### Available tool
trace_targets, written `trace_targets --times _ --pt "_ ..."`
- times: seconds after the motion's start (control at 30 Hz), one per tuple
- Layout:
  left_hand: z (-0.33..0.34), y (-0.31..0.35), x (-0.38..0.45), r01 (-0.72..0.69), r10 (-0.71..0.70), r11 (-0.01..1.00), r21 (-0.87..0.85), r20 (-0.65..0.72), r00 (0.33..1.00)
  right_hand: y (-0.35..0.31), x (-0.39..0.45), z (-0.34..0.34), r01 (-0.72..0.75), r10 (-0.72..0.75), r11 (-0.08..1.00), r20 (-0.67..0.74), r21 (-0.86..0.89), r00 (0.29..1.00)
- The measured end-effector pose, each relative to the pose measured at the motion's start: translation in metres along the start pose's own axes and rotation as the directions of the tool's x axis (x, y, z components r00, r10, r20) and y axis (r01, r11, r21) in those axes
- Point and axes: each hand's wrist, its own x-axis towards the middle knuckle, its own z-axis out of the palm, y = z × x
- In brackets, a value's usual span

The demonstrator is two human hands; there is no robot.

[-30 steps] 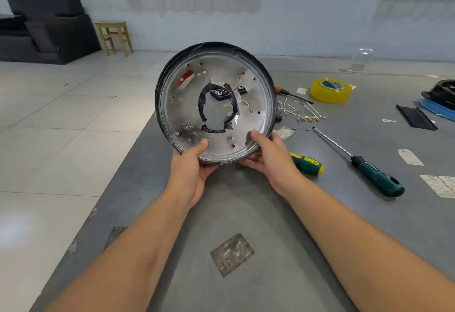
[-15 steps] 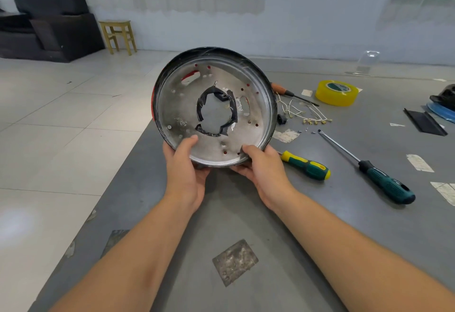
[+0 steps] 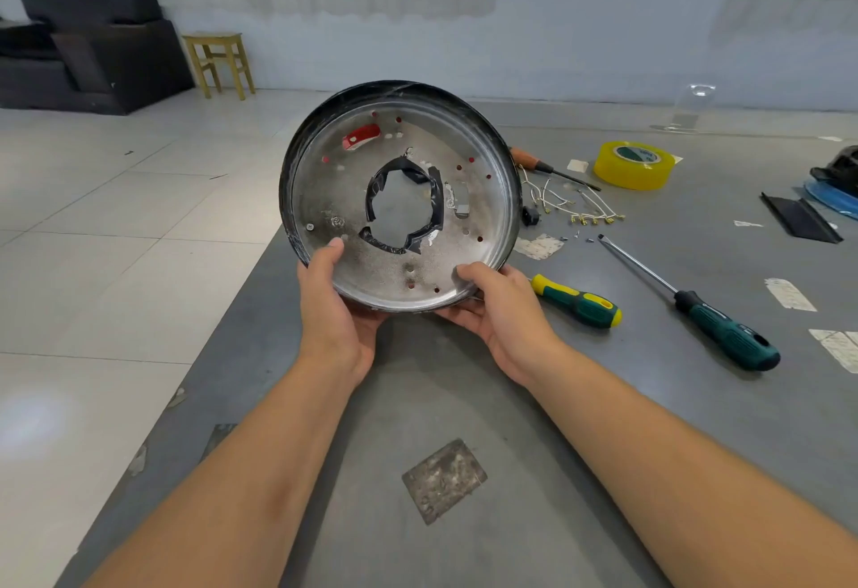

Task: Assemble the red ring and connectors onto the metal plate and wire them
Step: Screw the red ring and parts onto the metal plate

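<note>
A round metal plate (image 3: pixel 469 258) with a dark rim and a taped central hole is held tilted above the grey table. My left hand (image 3: pixel 332 309) grips its lower left edge, thumb on the inner face. At the lower right edge my right hand (image 3: pixel 499 309) grips it the same way. A red part (image 3: pixel 361 136) shows through a slot near the plate's top, and red shows through several small holes. White wires with connectors (image 3: pixel 575 209) lie on the table right of the plate.
Two green-handled screwdrivers (image 3: pixel 578 304) (image 3: pixel 724 337) lie to the right. An orange-handled screwdriver (image 3: pixel 534 162), yellow tape roll (image 3: pixel 633 165), black strip (image 3: pixel 798 218) and small screws (image 3: pixel 575 234) sit farther back. The table's left edge (image 3: pixel 223 323) runs beside tiled floor.
Both hands have turned the plate clockwise, and the red part behind the slot has shifted toward the top. The plate sits slightly lower and more tilted.
</note>
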Motion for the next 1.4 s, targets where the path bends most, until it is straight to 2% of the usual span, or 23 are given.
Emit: trace_targets --times 0.13,0.3,0.47,0.6,0.7,0.83,1.0,1.17,1.27,1.4 --pt "0.002 0.001 -0.001 -0.009 0.009 1.0 0.025 -0.004 1.0 -0.002 0.0 -0.004 -0.016 0.017 1.0 0.026 -0.016 1.0" --pt "0.0 0.003 -0.001 -0.016 0.016 0.999 0.047 0.006 1.0 -0.004 0.002 -0.006 0.008 -0.001 0.989 0.051 -0.149 0.999" --pt "0.005 0.004 -0.007 -0.005 0.002 0.999 0.042 0.065 0.998 -0.004 0.003 -0.011 0.031 -0.027 0.993 0.037 -0.118 0.999" --pt "0.009 -0.004 -0.014 0.095 -0.096 0.995 0.016 0.141 0.985 -0.002 0.004 -0.009 0.061 -0.059 0.993 0.022 -0.102 0.998" --pt "0.011 -0.018 -0.016 0.183 -0.184 0.983 0.021 0.147 0.972 0.0 0.005 -0.007 0.086 -0.085 0.993 0.015 -0.084 0.996" --pt "0.011 -0.025 -0.013 0.167 -0.173 0.984 0.068 0.099 0.98 -0.001 0.004 -0.008 0.082 -0.083 0.995 -0.008 -0.062 0.997" --pt "0.01 -0.027 -0.009 0.137 -0.143 0.989 0.062 0.101 0.985 0.0 0.004 -0.007 0.089 -0.09 0.994 -0.021 -0.067 0.996" --pt "0.007 -0.027 -0.005 0.121 -0.122 0.993 0.013 0.075 0.99 0.002 0.007 -0.007 0.084 -0.115 0.964 -0.112 -0.252 0.987" --pt "0.007 -0.027 -0.005 0.117 -0.117 0.993 -0.004 0.069 0.991 0.003 0.009 -0.009 0.056 -0.107 0.963 -0.185 -0.264 0.977" --pt "0.006 -0.027 -0.004 0.095 -0.093 0.995 -0.03 0.066 0.993 0.006 0.007 -0.008 0.084 -0.136 0.946 -0.147 -0.313 0.98"
